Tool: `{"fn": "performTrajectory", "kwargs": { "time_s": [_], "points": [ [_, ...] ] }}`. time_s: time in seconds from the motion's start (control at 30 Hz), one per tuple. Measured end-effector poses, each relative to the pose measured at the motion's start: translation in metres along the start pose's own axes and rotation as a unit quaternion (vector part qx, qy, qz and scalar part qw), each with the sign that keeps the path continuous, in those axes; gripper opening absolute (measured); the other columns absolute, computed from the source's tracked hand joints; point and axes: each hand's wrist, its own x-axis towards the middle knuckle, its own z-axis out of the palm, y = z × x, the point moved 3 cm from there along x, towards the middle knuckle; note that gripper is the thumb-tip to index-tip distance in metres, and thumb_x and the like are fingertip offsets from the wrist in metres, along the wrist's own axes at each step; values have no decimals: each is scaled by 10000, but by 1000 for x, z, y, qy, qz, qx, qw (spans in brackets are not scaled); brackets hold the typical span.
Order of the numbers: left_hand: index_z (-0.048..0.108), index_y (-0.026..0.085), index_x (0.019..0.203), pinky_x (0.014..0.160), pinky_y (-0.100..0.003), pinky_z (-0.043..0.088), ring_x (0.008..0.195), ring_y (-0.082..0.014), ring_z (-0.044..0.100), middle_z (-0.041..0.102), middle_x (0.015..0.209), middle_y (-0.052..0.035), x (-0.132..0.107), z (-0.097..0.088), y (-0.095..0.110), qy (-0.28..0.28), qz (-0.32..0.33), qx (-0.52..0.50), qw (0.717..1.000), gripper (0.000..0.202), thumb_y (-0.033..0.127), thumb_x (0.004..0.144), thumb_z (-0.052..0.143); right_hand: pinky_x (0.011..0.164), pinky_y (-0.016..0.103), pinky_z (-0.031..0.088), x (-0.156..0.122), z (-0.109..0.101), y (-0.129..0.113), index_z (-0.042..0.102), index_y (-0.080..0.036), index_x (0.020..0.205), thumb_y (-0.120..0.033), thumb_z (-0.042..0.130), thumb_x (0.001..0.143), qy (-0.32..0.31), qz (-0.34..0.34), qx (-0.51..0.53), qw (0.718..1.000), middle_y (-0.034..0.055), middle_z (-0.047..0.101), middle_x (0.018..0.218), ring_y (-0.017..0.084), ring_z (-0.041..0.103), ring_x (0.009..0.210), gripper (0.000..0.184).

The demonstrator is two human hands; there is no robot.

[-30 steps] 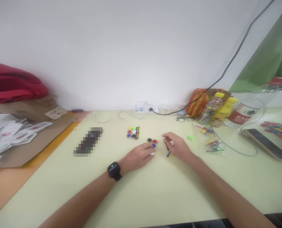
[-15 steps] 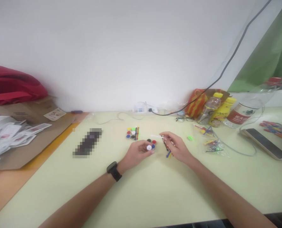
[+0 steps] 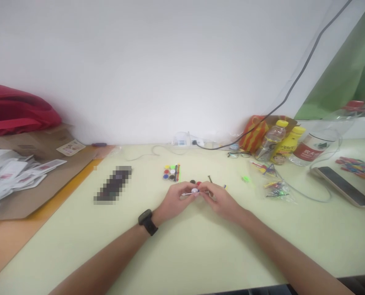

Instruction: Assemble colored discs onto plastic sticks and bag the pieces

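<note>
Pinching a small white disc point(image 3: 195, 190) between thumb and fingers of the left hand point(image 3: 174, 203), over the middle of the smooth, pale green tabletop point(image 3: 170, 258). Pinching a thin white stick point(image 3: 186, 194) with the right hand point(image 3: 224, 201), bringing both sets of fingertips close together and pointing one end leftward across the disc. Being unable to tell threading from mere crossing.

Looking very light and stiff, probably of moulded plastic, both disc and stick. Probably slipping easily, being so small and smooth; calling for a light grip on the disc's rim, and for a hold on the stick close to the disc, lest bending or snapping it.

Seeing just beyond the fingertips a black disc point(image 3: 192, 181) and a red disc point(image 3: 199, 184), partly covered. Seeing farther left flat, round coloured discs point(image 3: 172, 172) standing in two columns, beside slim, straight coloured sticks point(image 3: 178, 173). Seeing at right a bright green piece point(image 3: 246, 179) and a crinkled, clear plastic bag point(image 3: 288, 198) holding coloured parts.
</note>
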Motion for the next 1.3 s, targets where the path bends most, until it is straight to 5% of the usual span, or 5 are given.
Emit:
{"fn": "performTrajectory", "kwargs": {
  "time_s": [0.43, 0.67, 1.13, 1.23, 1.3],
  "points": [
    [738, 179, 1049, 790, -307, 586, 863, -189, 703, 751, 952, -77, 0, -3, 0, 23, 53, 59, 997, 190, 324, 974, 641, 643, 282, 463, 2, -8, -4, 638, -225, 1030, -329, 513, 1015, 31, 21, 12, 999, 31, 688, 921, 153, 574, 697, 163],
    [738, 179, 1051, 932, -378, 586, 1053, -239, 697, 731, 1146, -124, -3, -1, 12, -23, 52, -22, 998, 190, 325, 963, 653, 636, 284, 473, 6, -11, 1, 643, -214, 1015, -394, 572, 983, 56, 46, 60, 996, 28, 659, 857, 159, 574, 705, 197],
    [741, 135, 1002, 872, -384, 629, 879, -210, 747, 765, 958, -91, 4, -4, -6, 13, -70, -194, 978, 255, 350, 873, 785, 618, 288, 464, -1, -10, 4, 266, -314, 1528, -423, 497, 1024, 132, 17, 113, 985, 15, 560, 975, 146, 513, 668, 565],
    [747, 134, 999, 881, -383, 629, 898, -208, 741, 763, 970, -94, 4, -6, -6, 21, -64, -199, 978, 239, 335, 876, 785, 614, 297, 455, -1, -8, 5, 607, -233, 1154, -489, 432, 1046, 87, 46, 122, 988, 14, 565, 833, 145, 487, 623, 328],
    [748, 134, 998, 867, -368, 629, 893, -200, 734, 764, 971, -95, 4, -6, -6, 23, -60, -197, 978, 231, 329, 878, 784, 613, 308, 449, 0, -8, 6, 576, -205, 678, -533, 345, 1062, 29, 69, 124, 989, 10, 502, 622, 149, 468, 573, 555]
  ]
}}
